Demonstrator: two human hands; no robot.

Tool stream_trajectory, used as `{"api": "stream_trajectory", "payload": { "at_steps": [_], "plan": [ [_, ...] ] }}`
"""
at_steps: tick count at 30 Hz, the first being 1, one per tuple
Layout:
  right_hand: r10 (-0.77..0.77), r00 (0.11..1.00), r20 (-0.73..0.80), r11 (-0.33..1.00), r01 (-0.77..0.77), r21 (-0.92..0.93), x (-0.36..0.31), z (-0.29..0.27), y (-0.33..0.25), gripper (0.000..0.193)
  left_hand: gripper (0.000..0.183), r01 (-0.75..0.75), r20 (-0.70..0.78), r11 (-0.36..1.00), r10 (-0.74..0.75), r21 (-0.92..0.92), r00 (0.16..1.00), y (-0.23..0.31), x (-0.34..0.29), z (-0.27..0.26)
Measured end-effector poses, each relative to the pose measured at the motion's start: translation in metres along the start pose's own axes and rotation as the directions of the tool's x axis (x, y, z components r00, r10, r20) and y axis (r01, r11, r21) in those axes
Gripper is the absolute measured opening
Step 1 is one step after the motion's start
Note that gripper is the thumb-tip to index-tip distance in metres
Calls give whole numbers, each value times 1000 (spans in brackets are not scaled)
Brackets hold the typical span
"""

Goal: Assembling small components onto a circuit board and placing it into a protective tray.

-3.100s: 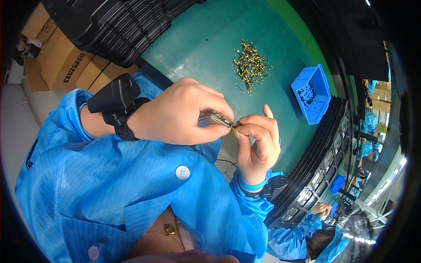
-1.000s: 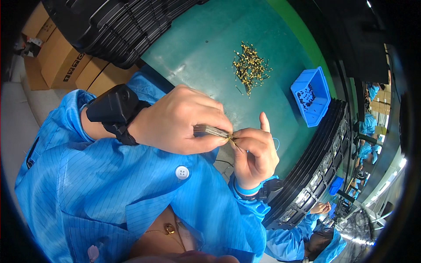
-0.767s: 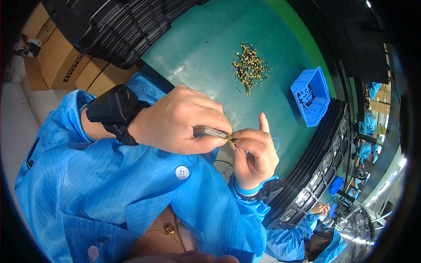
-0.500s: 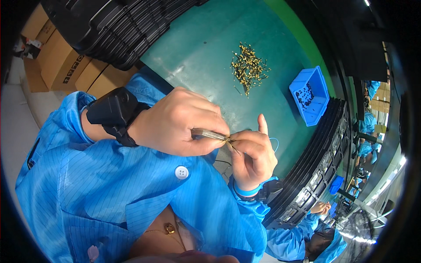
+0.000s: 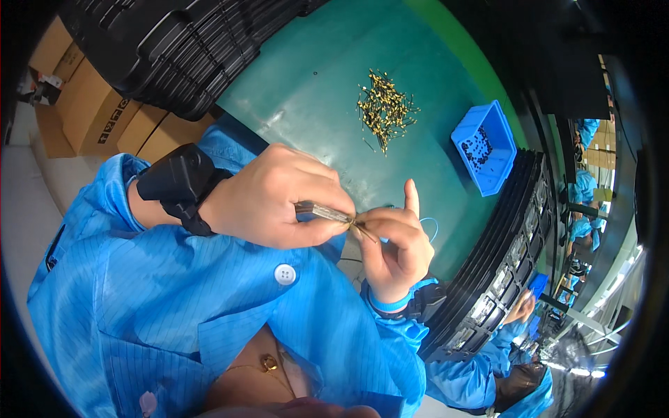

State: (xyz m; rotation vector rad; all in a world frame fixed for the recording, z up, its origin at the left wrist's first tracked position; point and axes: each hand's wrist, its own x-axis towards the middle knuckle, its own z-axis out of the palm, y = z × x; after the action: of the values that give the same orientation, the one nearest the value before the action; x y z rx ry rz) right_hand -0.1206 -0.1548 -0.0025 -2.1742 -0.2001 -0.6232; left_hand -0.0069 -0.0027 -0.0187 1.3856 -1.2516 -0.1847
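Note:
My left hand (image 5: 282, 198) is closed, its thumb and forefinger pinching a slim, flat, grey-brown streaked piece (image 5: 324, 212). The piece points to the right, and its far end meets the fingertips of my right hand (image 5: 396, 244). Thin dark strands (image 5: 367, 234) show there, pinched between my right thumb and forefinger; one right finger stands straight up. Whether the strands belong to the streaked piece I cannot tell. On the green tabletop (image 5: 306, 90) beyond my hands lies a loose pile of short black pieces with yellow ends (image 5: 385, 111).
A blue bin (image 5: 484, 148) with small black parts stands right of the pile. Stacked black trays rise at the far left (image 5: 174, 56) and along the right (image 5: 488, 279). Cardboard boxes (image 5: 94, 104) sit at left. A co-worker in blue (image 5: 467, 383) sits at lower right.
The whole view has shifted a little, so the table and bin appear slightly further left. My hands keep the same hold with hardly any movement. The co-worker's hands have moved up slightly.

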Motion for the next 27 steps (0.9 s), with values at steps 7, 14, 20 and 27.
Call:
{"api": "stream_trajectory", "payload": {
  "at_steps": [7,14,20,27],
  "plan": [
    [14,1000,-25,1000,-14,-2,0,-1,-1,18,12,-14,-7,1000,14,-5,1000,-1,2,-1],
    [-19,998,-58,1000,20,3,-1,-1,-2,20,12,-30,9,999,30,20,1000,-1,1,-1],
    [-15,998,-61,1000,14,-4,-1,0,-4,20,12,-24,21,1000,24,6,999,-2,1,-2],
    [8,998,-68,1000,-7,14,-3,1,-3,20,11,-1,43,1000,2,-17,999,-1,3,-3]
  ]
}}
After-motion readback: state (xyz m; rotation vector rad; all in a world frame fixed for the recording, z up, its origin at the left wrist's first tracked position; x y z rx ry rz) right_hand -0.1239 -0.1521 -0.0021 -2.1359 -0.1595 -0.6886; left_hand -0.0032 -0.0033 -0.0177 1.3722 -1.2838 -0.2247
